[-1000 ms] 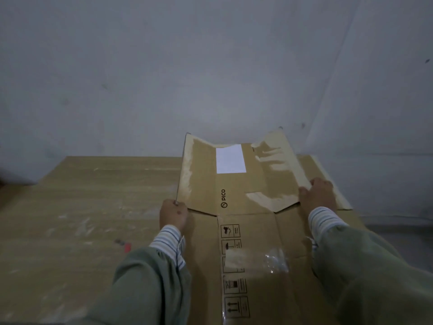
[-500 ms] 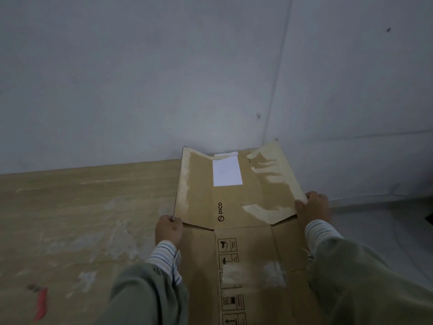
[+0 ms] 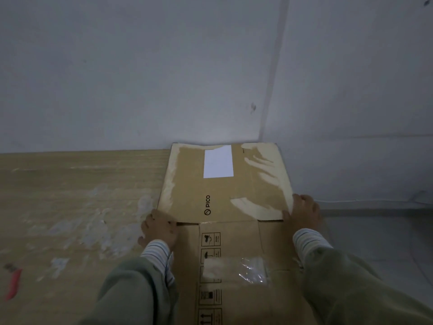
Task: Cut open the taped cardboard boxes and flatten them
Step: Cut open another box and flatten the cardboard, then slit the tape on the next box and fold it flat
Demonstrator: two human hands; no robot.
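Note:
A brown cardboard box (image 3: 225, 198), collapsed, lies on the wooden table (image 3: 70, 195) with its far flaps reaching the wall. It carries a white label, a PICO print and torn patches where tape came off. A strip of clear tape (image 3: 248, 270) still sticks to its near panel. My left hand (image 3: 159, 228) grips the box's left edge at the flap fold. My right hand (image 3: 304, 212) holds the right edge at the same fold, fingers curled over the flap.
A red cutter (image 3: 14, 282) lies on the table at the far left, well apart from both hands. Grey walls meet in a corner (image 3: 264, 127) just behind the box. The table's right edge runs under the box, with floor beyond.
The box has slid forward until its far flaps meet the wall, and those flaps, raised before, now lie much flatter. Both hands stayed on its side edges.

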